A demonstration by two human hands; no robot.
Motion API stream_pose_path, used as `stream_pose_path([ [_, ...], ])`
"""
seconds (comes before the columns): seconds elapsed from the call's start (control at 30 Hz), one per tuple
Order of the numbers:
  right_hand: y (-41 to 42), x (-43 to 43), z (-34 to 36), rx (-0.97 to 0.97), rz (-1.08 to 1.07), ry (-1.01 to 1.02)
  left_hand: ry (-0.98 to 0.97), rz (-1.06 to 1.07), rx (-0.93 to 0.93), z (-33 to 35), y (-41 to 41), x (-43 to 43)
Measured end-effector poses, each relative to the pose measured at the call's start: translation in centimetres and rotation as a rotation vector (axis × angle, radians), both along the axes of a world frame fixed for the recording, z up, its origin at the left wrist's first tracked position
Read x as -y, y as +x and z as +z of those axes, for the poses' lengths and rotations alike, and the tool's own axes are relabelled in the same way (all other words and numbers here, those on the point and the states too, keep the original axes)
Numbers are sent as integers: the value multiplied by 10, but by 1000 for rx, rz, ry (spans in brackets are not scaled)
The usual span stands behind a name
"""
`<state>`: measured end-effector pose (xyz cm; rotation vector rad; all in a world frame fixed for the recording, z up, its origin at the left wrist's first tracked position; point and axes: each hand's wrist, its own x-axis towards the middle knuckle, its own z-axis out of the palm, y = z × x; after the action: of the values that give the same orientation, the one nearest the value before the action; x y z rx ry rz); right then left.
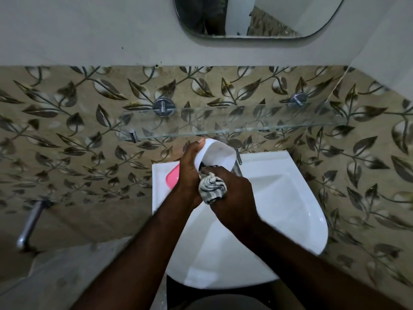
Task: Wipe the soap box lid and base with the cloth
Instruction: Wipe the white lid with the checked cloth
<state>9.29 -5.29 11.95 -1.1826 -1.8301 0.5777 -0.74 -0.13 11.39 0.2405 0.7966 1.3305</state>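
My left hand [190,173] grips a white soap box part [220,154], tilted with its hollow side facing me, above the white sink [290,198]. Whether it is the lid or the base I cannot tell. My right hand [232,198] is closed on a bunched grey-and-white striped cloth [212,186], whose top end is pressed into the lower edge of the white part. A pink soap box part [173,179] lies on the sink's back left ledge, mostly hidden behind my left hand.
A glass shelf [234,121] on chrome brackets juts from the leaf-patterned tiles just above the hands. A chrome tap [238,161] stands behind the white part. A mirror [257,16] hangs higher up. A chrome pipe [30,224] sticks out at the left.
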Motion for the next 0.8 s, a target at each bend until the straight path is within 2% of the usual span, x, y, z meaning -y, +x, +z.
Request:
stream_pose_path([
  [0.13, 24, -15, -12, 397, 51, 47, -13, -87, 49, 7, -5, -2],
  [0.2, 25, -19, -20, 453, 50, 81, -34, -131, 67, 10, -7, -2],
  [0.37, 14, -24, -23, 343, 14, 165, 16, -211, 55, 4, -22, -5],
  [0.5, 11, -22, -13, 25, -70, -17, 134, -280, -50, 0, -23, 0],
  [0.63, -4, -16, -6, -285, 5, -127, 151, -139, -220, -7, -4, 6],
  [0.67, -7, -13, -7, -303, 27, -140, 138, -108, -210, -6, 0, 7],
  [0.73, -4, -10, -10, -202, 63, -140, 83, -22, -103, -6, 3, 6],
  [0.8, 8, -12, -13, 80, 139, -81, -12, 47, -3, -8, 1, 4],
])
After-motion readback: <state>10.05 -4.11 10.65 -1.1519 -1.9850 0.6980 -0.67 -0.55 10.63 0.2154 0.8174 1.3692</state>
